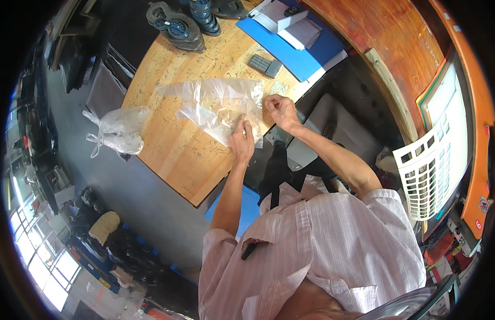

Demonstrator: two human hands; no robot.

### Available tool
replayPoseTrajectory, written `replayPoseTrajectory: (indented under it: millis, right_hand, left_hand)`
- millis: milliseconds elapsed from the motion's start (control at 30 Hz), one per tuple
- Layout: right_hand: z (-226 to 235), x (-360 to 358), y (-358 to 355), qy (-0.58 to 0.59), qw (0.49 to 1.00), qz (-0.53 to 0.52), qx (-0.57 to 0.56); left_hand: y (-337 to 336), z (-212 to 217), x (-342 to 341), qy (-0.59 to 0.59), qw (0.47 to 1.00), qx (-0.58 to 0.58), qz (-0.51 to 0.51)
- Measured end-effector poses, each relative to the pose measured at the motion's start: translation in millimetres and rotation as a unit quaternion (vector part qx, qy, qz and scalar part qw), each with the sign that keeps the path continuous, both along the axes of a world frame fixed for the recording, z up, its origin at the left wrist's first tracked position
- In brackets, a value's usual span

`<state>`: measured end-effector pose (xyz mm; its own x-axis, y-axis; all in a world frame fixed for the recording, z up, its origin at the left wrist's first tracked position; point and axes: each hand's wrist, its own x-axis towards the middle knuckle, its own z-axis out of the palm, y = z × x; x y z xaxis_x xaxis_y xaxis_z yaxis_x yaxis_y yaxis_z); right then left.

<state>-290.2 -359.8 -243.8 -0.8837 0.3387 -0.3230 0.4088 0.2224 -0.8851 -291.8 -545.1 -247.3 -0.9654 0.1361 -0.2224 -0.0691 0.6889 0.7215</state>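
A clear plastic bag [207,104] is spread over the wooden table, its right end by the table's near edge. My left hand [242,141] is at the bag's lower right part, thumb and fingers closed on the film. Just right of the bag, my right hand [282,113] is raised with its fingertips pinched together. Whatever is between those fingertips is too small or hidden to make out. Beyond my right hand, a small patch of pale little pieces [279,88] lies on the tabletop. Near it sits a dark grey ribbed block [265,65].
Dark bagged parts [178,29] and a stack of black round parts [205,18] stand at the table's far end. A blue folder [306,61] with papers lies at the far right. A tied plastic bag [119,130] is at the left edge. A white grid panel [429,170] stands at right.
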Motion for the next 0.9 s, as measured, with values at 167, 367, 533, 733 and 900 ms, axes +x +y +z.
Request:
replayPoseTrajectory:
  millis: [167,367,533,733,900]
  right_hand:
    - [8.7,-6.1,5.5,0.174,0.941,0.18,0.23]
    - [-1.7,-10.1,24.9,0.18,0.85,0.282,0.408]
    - [19.8,25.3,17.8,0.197,0.88,0.247,0.354]
    - [180.0,27.4,-4.5,0.086,0.886,0.42,-0.176]
    - [254.1,64.3,-51.1,0.27,0.719,0.599,-0.225]
  left_hand:
    - [26.9,-9.4,-15.9,0.057,0.997,-0.045,-0.021]
    - [28.1,-6.2,-11.8,0.037,0.99,-0.095,-0.096]
    - [29.4,-3.5,-0.4,-0.001,0.99,-0.066,-0.122]
    - [44.2,-17.3,8.7,0.022,0.992,-0.076,-0.099]
    - [43.1,-18.8,8.9,0.113,0.988,-0.039,-0.093]
